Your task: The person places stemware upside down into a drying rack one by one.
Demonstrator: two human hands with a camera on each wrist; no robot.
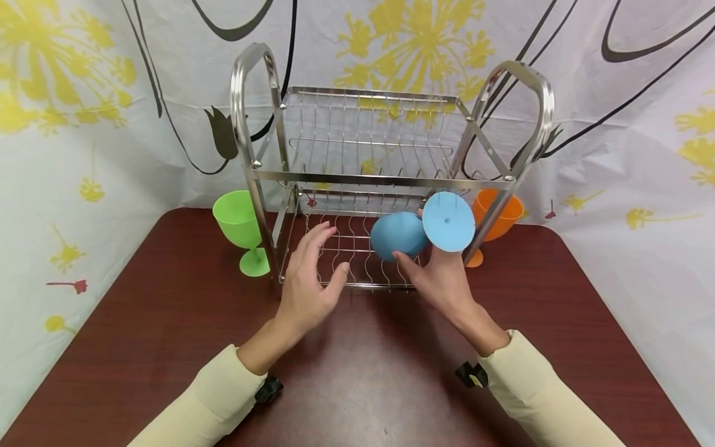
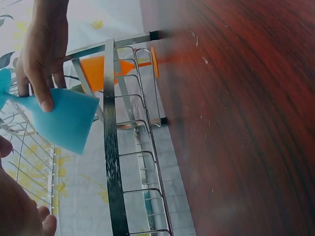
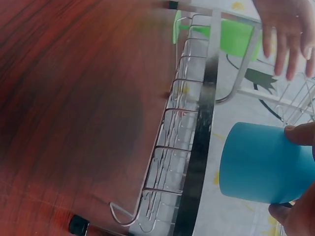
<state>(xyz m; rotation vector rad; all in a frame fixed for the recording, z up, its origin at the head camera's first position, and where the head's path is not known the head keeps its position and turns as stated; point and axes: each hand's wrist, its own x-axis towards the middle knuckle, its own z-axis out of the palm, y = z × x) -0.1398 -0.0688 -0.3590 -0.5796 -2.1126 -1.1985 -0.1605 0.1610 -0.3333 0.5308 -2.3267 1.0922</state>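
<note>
My right hand (image 1: 447, 282) grips a blue plastic goblet (image 1: 398, 236) by its bowl, over the lower tier of a metal dish rack (image 1: 385, 180). The goblet is tipped, its round base raised up and to the right. In the left wrist view the goblet (image 2: 64, 118) hangs with its mouth angled down, apart from the rack's front bar. Left of it, my left hand (image 1: 307, 273) hovers before the lower tier, thumb and fingers spread, touching nothing. In the right wrist view those left fingers (image 3: 280, 49) hang loose.
A green goblet (image 1: 237, 220) stands upright by the rack's left side. An orange goblet (image 1: 497, 214) stands by its right side, partly behind the post. The rack sits at the back of a dark red wooden table (image 1: 357, 372), before a patterned white curtain (image 1: 112, 155).
</note>
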